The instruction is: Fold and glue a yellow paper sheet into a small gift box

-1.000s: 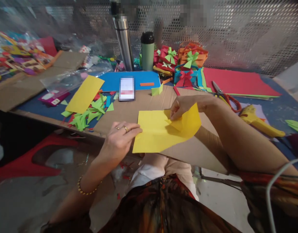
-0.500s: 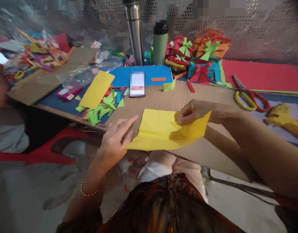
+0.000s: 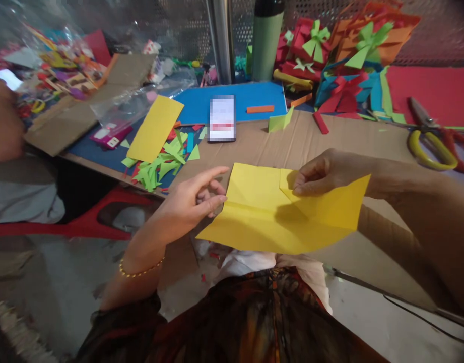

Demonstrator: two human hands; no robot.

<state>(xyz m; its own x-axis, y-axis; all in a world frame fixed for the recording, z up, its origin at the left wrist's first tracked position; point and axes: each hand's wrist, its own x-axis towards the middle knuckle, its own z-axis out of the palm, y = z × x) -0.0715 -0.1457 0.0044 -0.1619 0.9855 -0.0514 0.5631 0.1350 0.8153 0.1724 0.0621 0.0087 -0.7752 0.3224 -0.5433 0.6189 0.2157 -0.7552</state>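
Observation:
A creased yellow sheet (image 3: 254, 219) lies over the front edge of the cardboard, its right side lifted in a fold. My right hand (image 3: 318, 174) pinches a folded flap of it near the top. At the sheet's left edge is my left hand (image 3: 201, 194), fingers apart and pointing right, thumb tip beside the paper; it grips nothing. Behind the sheet a phone (image 3: 221, 118) lies face up. A small folded green piece (image 3: 280, 121) stands right of the phone.
Green scraps (image 3: 156, 169) and a yellow strip (image 3: 155, 128) are on the left. Scissors (image 3: 430, 143) lie at the right. A green bottle (image 3: 267, 43), paper bows and a blue sheet (image 3: 232, 101) are at the back. Another person's arm (image 3: 5, 121) shows at the far left.
My left hand has come off the sheet's lower left corner and moved up along its left edge. My right hand still holds the flap. The view has shifted closer, with items at right displaced rightward.

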